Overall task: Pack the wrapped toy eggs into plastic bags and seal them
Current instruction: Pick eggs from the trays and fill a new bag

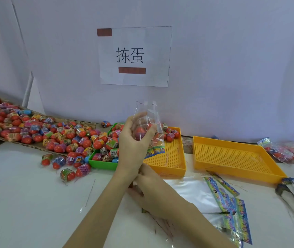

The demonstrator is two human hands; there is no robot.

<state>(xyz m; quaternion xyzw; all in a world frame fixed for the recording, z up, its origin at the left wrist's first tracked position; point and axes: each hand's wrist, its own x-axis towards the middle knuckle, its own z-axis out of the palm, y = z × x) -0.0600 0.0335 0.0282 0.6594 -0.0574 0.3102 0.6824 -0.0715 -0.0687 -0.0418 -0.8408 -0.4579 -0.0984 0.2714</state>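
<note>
My left hand (pixel 133 140) is raised over the trays and grips a clear plastic bag (pixel 148 119), mouth up, with a red wrapped egg (pixel 140 132) inside and a colourful printed strip hanging at its bottom. My right hand (pixel 151 190) lies low on the white table under my left wrist, fingers curled down and partly hidden, so I cannot tell whether it holds anything. Many wrapped toy eggs (pixel 35 129) are heaped at the left on cardboard. More fill the green tray (pixel 103 165).
An orange perforated tray (pixel 169 158) holds a few eggs at its far end, and a second orange tray (pixel 232 154) stands to its right. Flat empty bags (pixel 196 194) with colourful strips lie front right. Filled bags (pixel 282 151) lie far right. A white wall stands behind.
</note>
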